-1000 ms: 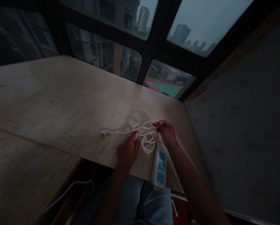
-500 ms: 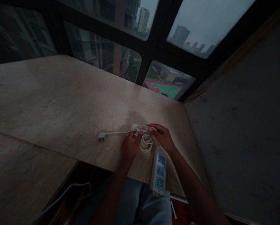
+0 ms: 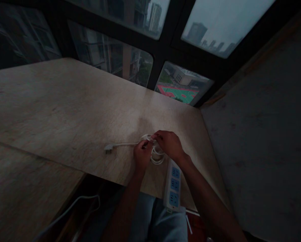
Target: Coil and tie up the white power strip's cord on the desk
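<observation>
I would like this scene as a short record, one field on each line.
Left hand: holds the white cord
Right hand: holds the cord, fingertips close to the left hand
Plug: on the tabletop, left of the hands
Power strip: three blue socket panels, near end past the tabletop's edge
Window: shows buildings, green-and-red court

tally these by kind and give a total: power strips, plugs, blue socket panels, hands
Power strip: 1
Plug: 1
Blue socket panels: 3
Hands, left hand and right hand: 2
Total: 7
</observation>
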`<act>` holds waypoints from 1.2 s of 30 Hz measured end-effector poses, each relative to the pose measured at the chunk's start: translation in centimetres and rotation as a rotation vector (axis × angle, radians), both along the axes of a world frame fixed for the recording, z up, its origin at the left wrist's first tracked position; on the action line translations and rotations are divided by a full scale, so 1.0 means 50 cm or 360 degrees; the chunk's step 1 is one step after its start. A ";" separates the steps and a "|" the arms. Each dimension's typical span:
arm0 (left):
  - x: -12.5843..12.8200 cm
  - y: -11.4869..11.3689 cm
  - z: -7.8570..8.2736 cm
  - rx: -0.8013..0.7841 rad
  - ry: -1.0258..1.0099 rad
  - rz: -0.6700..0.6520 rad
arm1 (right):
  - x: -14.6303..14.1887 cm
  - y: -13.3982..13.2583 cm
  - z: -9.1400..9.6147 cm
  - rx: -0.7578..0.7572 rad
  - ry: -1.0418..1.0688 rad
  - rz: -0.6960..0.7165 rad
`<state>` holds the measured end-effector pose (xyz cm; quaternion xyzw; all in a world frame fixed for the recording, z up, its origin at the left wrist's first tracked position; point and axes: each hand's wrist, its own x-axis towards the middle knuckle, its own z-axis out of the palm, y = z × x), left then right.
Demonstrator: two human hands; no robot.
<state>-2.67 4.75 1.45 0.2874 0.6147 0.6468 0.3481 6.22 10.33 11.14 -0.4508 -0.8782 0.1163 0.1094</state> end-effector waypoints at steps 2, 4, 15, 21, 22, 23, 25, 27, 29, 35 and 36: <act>0.001 -0.003 0.004 -0.0008 -0.0085 0.0006 | 0.010 0.004 -0.005 0.0028 0.0255 -0.0115; 0.003 -0.006 0.008 -0.0020 -0.0175 0.0006 | 0.025 0.011 -0.011 0.0021 0.0606 -0.0267; 0.021 -0.015 0.025 0.0024 -0.0299 -0.0121 | 0.104 0.051 -0.057 -0.0562 0.2319 -0.0660; 0.023 -0.016 0.019 0.0081 -0.0251 -0.0149 | 0.128 0.041 -0.064 -0.0510 0.2314 -0.0477; 0.023 -0.016 0.019 0.0090 -0.0245 -0.0154 | 0.130 0.038 -0.062 -0.0478 0.2298 -0.0484; 0.022 -0.016 0.019 0.0093 -0.0242 -0.0154 | 0.132 0.035 -0.059 -0.0431 0.2267 -0.0500; 0.019 -0.017 0.020 0.0091 -0.0247 -0.0144 | 0.137 0.030 -0.049 -0.0352 0.2117 -0.0521; 0.016 -0.017 0.022 0.0085 -0.0251 -0.0127 | 0.141 0.026 -0.033 -0.0296 0.1859 -0.0470; 0.015 -0.016 0.023 0.0091 -0.0239 -0.0118 | 0.141 0.021 -0.012 -0.0120 0.1527 -0.0355; 0.013 -0.019 0.020 0.0109 -0.0205 -0.0140 | 0.071 0.000 0.068 0.0561 0.0245 0.0227; 0.012 -0.021 0.020 0.0117 -0.0205 -0.0155 | 0.053 0.000 0.077 0.0528 0.0012 0.0316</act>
